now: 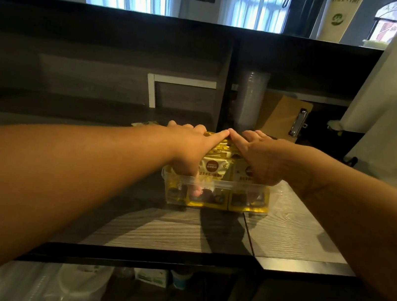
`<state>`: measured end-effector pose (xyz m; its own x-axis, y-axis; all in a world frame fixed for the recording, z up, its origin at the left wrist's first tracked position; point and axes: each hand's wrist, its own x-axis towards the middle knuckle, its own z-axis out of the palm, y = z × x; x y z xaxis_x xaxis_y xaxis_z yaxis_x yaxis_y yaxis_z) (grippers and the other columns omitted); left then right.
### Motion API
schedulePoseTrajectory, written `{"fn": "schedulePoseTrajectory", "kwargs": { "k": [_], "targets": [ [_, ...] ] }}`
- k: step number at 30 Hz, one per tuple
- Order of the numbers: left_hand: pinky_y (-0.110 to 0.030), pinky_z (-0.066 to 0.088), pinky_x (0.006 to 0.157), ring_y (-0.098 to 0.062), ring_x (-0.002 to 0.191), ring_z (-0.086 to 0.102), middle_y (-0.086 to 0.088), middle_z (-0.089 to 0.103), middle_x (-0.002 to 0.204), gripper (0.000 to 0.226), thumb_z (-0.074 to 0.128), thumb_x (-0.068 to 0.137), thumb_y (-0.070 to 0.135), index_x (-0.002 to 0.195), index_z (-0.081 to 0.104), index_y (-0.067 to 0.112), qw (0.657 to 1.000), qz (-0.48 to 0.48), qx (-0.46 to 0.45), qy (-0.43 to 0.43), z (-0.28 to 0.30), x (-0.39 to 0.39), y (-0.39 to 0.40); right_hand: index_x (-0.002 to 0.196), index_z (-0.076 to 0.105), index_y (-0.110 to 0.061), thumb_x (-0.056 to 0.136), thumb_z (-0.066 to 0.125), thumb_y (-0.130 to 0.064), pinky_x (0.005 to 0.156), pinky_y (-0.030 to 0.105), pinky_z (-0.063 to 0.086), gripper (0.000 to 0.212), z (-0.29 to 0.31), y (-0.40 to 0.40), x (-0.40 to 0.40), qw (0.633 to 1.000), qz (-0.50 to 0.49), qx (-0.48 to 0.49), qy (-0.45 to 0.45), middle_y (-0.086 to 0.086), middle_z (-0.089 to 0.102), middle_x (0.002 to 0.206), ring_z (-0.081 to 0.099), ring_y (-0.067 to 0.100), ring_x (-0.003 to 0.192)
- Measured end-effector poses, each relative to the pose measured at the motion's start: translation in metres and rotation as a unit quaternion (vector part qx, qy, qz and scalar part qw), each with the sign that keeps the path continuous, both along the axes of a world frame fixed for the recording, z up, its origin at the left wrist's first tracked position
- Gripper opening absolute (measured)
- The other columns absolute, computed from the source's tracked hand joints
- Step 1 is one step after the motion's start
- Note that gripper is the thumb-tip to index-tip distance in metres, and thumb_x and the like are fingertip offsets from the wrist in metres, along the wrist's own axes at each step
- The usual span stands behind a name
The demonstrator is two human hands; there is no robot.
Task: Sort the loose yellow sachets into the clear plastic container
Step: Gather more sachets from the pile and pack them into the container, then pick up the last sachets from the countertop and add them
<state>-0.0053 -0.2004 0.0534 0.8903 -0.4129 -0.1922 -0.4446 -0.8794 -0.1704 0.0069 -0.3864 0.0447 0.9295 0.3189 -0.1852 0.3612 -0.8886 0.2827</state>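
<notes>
I see the container [218, 183] sitting on the dark wood-grain worktop [291, 232], packed with upright yellow sachets [211, 169] that stand above its rim. My left hand [190, 146] and right hand [259, 158] both lie on top of the sachets, fingers stretched flat and pressing, not curled around anything. The two index fingertips touch over the middle of the pack. My left thumb reaches down inside the near wall and shows through the clear plastic. A clipboard [287, 118] leans at the back, behind the right hand.
</notes>
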Motion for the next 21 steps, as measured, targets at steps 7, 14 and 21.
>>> {"fn": "schedulePoseTrajectory", "kwargs": {
  "k": [7, 14, 21],
  "targets": [
    [-0.049, 0.039, 0.103, -0.031, 0.128, 0.045, -0.012, 0.041, 0.146, 0.138, 0.08, 0.062, 0.07, 0.154, -0.017, 0.036, 0.998, -0.045, -0.003, -0.044, -0.005, 0.007, 0.003, 0.152, 0.004, -0.024, 0.083, 0.072, -0.04, 0.084, 0.039, 0.054, 0.098, -0.009, -0.004, -0.001, 0.99, 0.061, -0.016, -0.129, 0.012, 0.043, 0.134, 0.053, 0.03, 0.115],
    [-0.044, 0.043, 0.096, -0.028, 0.127, 0.045, -0.009, 0.042, 0.145, 0.132, 0.08, 0.063, 0.068, 0.155, -0.011, 0.04, 0.997, -0.043, -0.037, -0.059, -0.011, 0.008, 0.006, 0.151, 0.008, -0.026, 0.079, 0.076, -0.04, 0.096, 0.044, 0.047, 0.1, -0.008, -0.003, -0.001, 0.996, 0.025, 0.034, -0.08, 0.013, 0.039, 0.139, 0.046, 0.034, 0.126],
    [-0.066, 0.013, 0.117, -0.029, 0.152, 0.005, -0.001, 0.008, 0.167, 0.129, 0.086, 0.065, 0.052, 0.154, -0.008, 0.046, 0.988, -0.03, -0.148, 0.009, -0.005, 0.002, 0.025, 0.155, -0.006, -0.029, 0.079, 0.076, -0.041, 0.108, 0.042, 0.04, 0.112, 0.004, -0.004, -0.006, 0.998, -0.006, 0.068, -0.007, 0.012, 0.024, 0.153, 0.035, 0.032, 0.135]
  ]
}}
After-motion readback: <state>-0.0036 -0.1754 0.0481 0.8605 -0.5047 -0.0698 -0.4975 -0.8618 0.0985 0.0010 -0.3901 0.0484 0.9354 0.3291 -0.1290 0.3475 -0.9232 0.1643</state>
